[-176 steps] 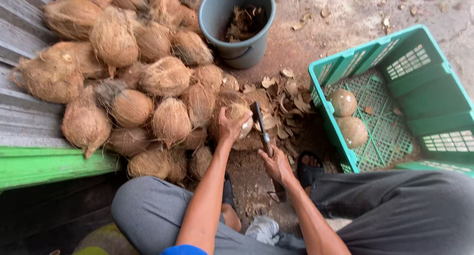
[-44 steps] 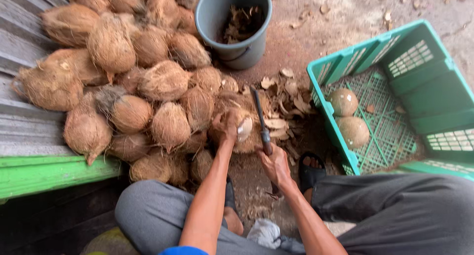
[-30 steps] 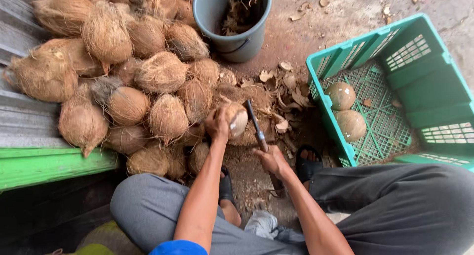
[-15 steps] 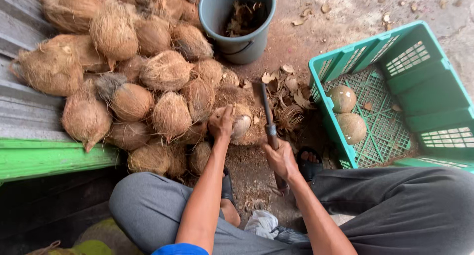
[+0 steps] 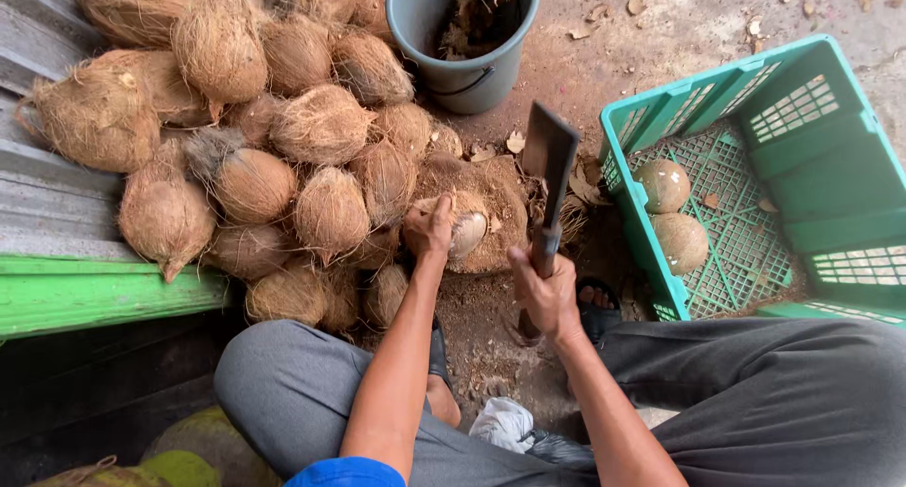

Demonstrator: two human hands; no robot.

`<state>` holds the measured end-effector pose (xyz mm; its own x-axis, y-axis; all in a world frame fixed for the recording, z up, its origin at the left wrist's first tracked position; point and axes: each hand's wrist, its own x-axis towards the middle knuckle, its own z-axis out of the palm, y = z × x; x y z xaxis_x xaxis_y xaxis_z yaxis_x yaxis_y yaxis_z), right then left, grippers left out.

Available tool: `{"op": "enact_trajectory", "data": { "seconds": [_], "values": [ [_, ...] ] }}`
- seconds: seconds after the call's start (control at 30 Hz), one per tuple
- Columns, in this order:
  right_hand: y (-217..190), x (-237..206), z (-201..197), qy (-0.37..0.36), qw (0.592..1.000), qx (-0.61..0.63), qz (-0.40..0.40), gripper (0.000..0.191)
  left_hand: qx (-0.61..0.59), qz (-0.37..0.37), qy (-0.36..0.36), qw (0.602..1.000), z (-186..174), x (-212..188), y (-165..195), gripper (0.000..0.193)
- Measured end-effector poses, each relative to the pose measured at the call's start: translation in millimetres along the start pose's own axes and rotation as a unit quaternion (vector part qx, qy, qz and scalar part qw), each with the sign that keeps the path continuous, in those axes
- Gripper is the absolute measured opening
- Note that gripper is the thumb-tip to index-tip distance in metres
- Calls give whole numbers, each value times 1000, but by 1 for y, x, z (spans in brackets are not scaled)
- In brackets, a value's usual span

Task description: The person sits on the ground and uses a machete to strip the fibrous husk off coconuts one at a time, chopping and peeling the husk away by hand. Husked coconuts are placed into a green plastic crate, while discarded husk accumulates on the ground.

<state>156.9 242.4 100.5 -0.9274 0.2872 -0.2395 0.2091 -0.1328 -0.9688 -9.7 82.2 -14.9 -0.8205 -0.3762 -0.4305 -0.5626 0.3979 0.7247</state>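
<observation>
My left hand [image 5: 429,228] grips a partly husked coconut [image 5: 464,232] that rests on a brown stump or husk mound [image 5: 491,194] in front of me. My right hand [image 5: 545,289] holds the handle of a cleaver [image 5: 548,161], whose dark blade is raised upright just right of the coconut. A pile of several fibrous brown coconuts [image 5: 283,147] lies to the left of the held one.
A grey bucket [image 5: 462,48] with husk scraps stands behind the coconut. A green plastic crate [image 5: 802,147] at the right holds two peeled coconuts [image 5: 665,187]. A green board [image 5: 85,293] edges the left side. My legs in grey trousers [image 5: 755,402] flank the spot.
The cleaver has risen from lying low beside the coconut to standing upright, blade lifted. My left hand keeps its hold on the coconut.
</observation>
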Motion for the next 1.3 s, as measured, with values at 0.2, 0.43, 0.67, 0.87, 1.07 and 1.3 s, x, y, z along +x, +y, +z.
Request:
{"op": "enact_trajectory", "data": {
  "seconds": [0.2, 0.43, 0.67, 0.87, 1.07, 1.3],
  "values": [
    [-1, -4, 8, -81, 971, -163, 154, 9, -51, 40, -35, 997, 4, -1, 4, 42],
    [-3, 0, 15, -18, 985, -146, 88, 40, -65, 52, -20, 996, 0, -2, 3, 56],
    [7, 1, 13, -2, 965, -256, 63, 40, -9, 79, -1, 997, -11, -11, 1, 75],
    [22, 6, 11, -78, 943, -252, 203, 30, 143, 176, -14, 974, 1, -6, -3, 59],
    [8, 3, 9, -84, 943, -263, 189, 23, -79, 102, 3, 992, -12, -16, -1, 54],
    [4, -12, 14, -14, 968, -248, 45, 50, -53, 136, -11, 989, -19, -29, -4, 68]
  ]
}}
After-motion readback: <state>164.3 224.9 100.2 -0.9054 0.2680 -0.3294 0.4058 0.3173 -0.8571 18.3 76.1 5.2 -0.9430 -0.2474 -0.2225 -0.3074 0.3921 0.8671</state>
